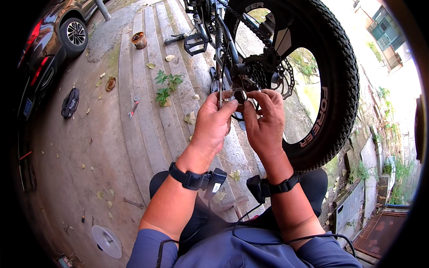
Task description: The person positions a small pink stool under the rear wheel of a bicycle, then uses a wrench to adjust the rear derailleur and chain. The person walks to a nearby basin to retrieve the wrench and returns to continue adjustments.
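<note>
A bicycle stands before me, its fat-tyred black wheel [336,71] with a brake disc [284,85] and dark cassette at the hub [257,76]. My left hand [216,117] and my right hand [264,118] meet low at the frame, fingertips closed on a small dark and silver part [239,96], too small to name exactly. The left thumb presses it from the left, beside a silver rod or tube [220,82]; the right thumb and forefinger pinch it from the right. A pedal [195,43] hangs above, left of the wheel.
Concrete steps [150,107] carry weeds [168,85] and a rusty can [139,40]. On the paving lie a wrench [134,107], a black bag [70,103], small tools [83,216] and a plastic lid [106,241]. A parked car [53,40] stands top left, metal plates [384,228] bottom right.
</note>
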Demonstrator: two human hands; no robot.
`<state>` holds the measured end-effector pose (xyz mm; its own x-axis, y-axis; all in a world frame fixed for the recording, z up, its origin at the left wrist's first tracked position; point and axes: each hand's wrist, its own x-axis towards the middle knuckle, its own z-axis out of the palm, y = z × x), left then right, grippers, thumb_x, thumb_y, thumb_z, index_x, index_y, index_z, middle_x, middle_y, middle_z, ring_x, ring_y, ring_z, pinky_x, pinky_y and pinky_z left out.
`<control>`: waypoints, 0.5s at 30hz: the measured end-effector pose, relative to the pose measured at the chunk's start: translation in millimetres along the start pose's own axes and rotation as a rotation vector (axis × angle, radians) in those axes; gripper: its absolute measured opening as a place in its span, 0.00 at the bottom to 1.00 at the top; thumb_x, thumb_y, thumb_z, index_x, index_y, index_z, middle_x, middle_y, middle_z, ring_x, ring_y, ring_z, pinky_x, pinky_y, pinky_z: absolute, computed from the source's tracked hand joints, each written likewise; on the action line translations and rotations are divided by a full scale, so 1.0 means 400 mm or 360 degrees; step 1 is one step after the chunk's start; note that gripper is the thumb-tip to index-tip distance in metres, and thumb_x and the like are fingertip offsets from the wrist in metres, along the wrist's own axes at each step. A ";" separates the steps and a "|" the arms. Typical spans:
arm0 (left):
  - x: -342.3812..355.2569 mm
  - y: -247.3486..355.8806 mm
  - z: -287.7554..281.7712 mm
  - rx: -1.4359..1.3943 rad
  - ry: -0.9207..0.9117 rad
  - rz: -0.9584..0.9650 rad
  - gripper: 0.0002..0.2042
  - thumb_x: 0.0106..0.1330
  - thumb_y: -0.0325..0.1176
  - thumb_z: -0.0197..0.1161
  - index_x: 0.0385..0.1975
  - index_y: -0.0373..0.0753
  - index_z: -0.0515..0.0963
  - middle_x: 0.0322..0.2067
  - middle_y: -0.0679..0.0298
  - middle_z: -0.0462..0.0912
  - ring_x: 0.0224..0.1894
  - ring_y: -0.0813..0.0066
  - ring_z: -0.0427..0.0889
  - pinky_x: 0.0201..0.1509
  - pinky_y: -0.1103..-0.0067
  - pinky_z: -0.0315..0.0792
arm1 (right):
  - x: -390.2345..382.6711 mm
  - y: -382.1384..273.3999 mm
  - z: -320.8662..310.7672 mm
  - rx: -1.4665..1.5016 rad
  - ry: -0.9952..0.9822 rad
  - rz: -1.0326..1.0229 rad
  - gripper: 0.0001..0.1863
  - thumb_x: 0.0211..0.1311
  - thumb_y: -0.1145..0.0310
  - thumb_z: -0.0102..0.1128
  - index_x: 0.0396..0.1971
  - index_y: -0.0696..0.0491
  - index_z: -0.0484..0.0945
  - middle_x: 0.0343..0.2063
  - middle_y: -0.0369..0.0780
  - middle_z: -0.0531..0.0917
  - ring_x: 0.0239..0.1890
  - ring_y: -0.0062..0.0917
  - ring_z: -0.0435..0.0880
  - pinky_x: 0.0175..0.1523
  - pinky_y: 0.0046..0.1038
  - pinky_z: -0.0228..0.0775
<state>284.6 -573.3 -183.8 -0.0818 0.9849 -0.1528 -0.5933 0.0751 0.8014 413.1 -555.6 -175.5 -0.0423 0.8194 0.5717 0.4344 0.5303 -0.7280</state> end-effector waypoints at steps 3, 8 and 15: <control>0.002 -0.004 -0.005 0.0048 0.0030 -0.0016 0.10 0.68 0.29 0.58 0.47 0.38 0.73 0.28 0.68 0.80 0.13 0.91 0.62 0.14 0.89 0.53 | 0.004 0.001 -0.004 -0.0176 0.0012 -0.0131 0.11 0.54 0.77 0.64 0.39 0.56 0.79 0.38 0.48 0.76 0.37 0.38 0.79 0.41 0.32 0.73; 0.004 0.014 -0.005 0.0053 0.0016 -0.0026 0.09 0.68 0.28 0.58 0.46 0.38 0.73 0.28 0.66 0.81 0.13 0.92 0.60 0.13 0.90 0.52 | 0.004 -0.009 -0.010 -0.0245 -0.0038 -0.0096 0.11 0.54 0.74 0.65 0.39 0.56 0.80 0.37 0.48 0.77 0.37 0.38 0.79 0.41 0.32 0.73; 0.005 0.021 -0.007 0.0119 0.0029 -0.0023 0.07 0.68 0.30 0.57 0.43 0.39 0.75 0.20 0.73 0.72 0.10 0.89 0.60 0.13 0.88 0.53 | 0.026 -0.011 -0.005 -0.0385 0.0040 -0.0226 0.05 0.53 0.71 0.67 0.29 0.56 0.81 0.32 0.47 0.78 0.34 0.37 0.80 0.37 0.32 0.73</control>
<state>277.3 -571.1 -179.1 -0.0885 0.9806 -0.1748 -0.5334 0.1015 0.8397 412.6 -549.7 -165.5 -0.0970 0.7335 0.6727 0.6281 0.5694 -0.5303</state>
